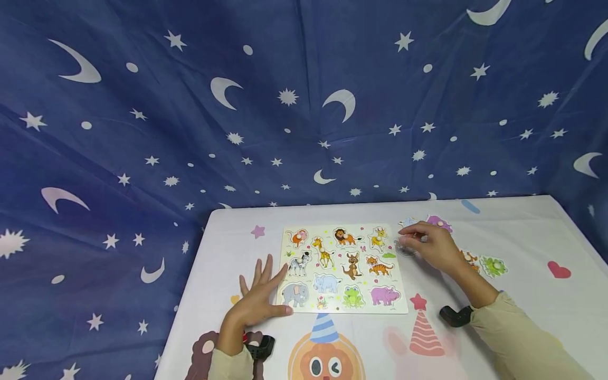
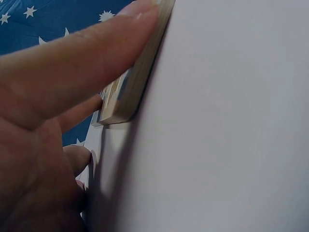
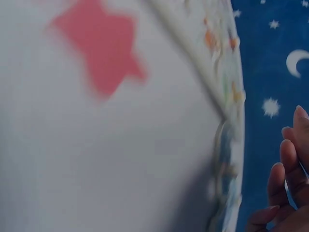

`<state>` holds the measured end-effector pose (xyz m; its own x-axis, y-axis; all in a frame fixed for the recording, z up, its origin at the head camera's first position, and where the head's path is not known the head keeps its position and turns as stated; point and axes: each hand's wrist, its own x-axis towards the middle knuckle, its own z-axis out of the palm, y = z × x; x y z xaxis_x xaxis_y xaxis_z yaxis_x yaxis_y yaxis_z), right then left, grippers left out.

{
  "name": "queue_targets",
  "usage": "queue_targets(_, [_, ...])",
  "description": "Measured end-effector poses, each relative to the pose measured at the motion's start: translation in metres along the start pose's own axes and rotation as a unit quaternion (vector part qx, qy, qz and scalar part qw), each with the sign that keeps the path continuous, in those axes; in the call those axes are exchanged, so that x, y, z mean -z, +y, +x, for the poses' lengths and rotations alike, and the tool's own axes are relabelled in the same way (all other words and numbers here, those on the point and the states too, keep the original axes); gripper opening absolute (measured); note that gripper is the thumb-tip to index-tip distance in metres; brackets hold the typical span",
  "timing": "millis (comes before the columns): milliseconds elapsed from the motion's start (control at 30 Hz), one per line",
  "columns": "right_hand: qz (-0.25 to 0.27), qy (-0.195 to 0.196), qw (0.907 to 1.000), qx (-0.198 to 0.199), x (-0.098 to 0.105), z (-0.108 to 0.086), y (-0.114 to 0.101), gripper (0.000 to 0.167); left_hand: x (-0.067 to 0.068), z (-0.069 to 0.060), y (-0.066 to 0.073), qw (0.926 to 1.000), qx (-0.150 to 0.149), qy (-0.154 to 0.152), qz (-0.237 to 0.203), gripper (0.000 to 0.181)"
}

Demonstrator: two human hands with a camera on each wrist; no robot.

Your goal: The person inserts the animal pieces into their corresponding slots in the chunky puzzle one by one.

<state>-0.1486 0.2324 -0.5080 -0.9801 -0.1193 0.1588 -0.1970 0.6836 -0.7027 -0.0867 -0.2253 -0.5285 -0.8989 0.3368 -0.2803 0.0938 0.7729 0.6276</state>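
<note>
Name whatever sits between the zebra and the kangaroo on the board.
The giraffe lies between the zebra and the kangaroo on the board; the head view shows it.

Red star (image 3: 104, 46) (blurred) near board (image 3: 190, 54)

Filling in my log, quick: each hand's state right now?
Left hand: open, touching the white rectangular wooden animal-puzzle board.
Right hand: fingers bent; whether it holds anything cannot be told.

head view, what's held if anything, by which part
No clear hold: the left hand touches the animal puzzle board at its edge; whether the right hand pinches the puzzle piece under it cannot be told.
</note>
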Motion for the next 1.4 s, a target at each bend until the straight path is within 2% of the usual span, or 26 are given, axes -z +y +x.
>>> queue_targets(267, [-0.035, 0.031, 0.9987, -0.019, 0.018, -0.015, 0.024, 0.021, 0.0, 0.002, -0.001, 1.0, -0.001, 0.005, -0.002, 0.108])
queue_targets(533, [-0.077, 0.06, 0.9952, -0.005, 0.034, -0.02, 0.053, 0.018, -0.003, 0.003, -0.003, 1.0, -0.002, 0.003, 0.0, 0.108])
queue_targets(767, [-0.102, 0.014, 0.9924, -0.067, 0.036, -0.02, 0.066, 0.024, -0.003, 0.001, -0.002, 1.0, 0.001, 0.006, -0.001, 0.109])
queue_targets(933, [-0.103, -0.001, 0.9903, -0.093, 0.035, -0.019, 0.07, 0.025, -0.003, 0.0, -0.002, 0.9999, -0.008, 0.012, -0.005, 0.108])
queue_targets(1033, [-0.107, -0.007, 0.9899, -0.092, 0.035, -0.018, 0.07, 0.022, -0.002, 0.0, -0.001, 0.9999, -0.005, 0.008, -0.004, 0.109])
queue_targets(1200, [-0.118, -0.03, 0.9901, -0.069, 0.039, -0.016, 0.066, 0.014, -0.001, 0.0, 0.001, 0.9999, -0.004, 0.013, -0.004, 0.108])
queue_targets(1400, [-0.146, -0.063, 0.9854, -0.061, 0.043, -0.015, 0.059, 0.02, -0.002, -0.001, 0.0, 0.9999, -0.006, 0.015, 0.001, 0.107])
